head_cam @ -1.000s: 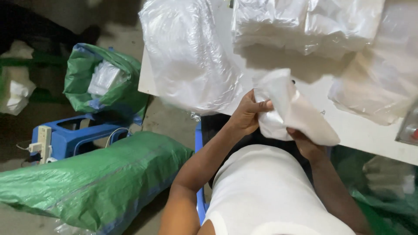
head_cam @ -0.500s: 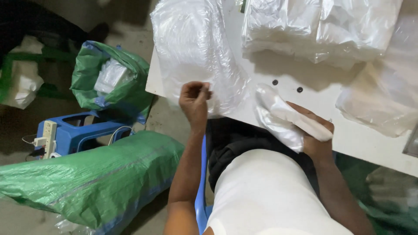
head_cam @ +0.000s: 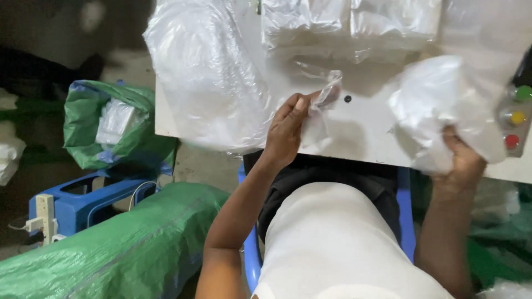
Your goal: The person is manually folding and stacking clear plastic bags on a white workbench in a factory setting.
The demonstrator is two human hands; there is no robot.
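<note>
The left hand (head_cam: 285,130) pinches a thin clear plastic bag (head_cam: 321,111) off the white counter (head_cam: 366,127) (fingers closed on it), the right hand (head_cam: 463,163) grips a crumpled white plastic bundle (head_cam: 438,108), so bagging likely comes next, which needs the mouth opened.

Two hands show, two green woven sacks (head_cam: 105,249), one blue stool (head_cam: 83,202), and three coloured buttons (head_cam: 516,117) on a panel.

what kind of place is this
Probably a small packing workshop: clear plastic bags piled on a white worktable, green woven sacks on the floor, and coloured control buttons at the table's right edge.
</note>
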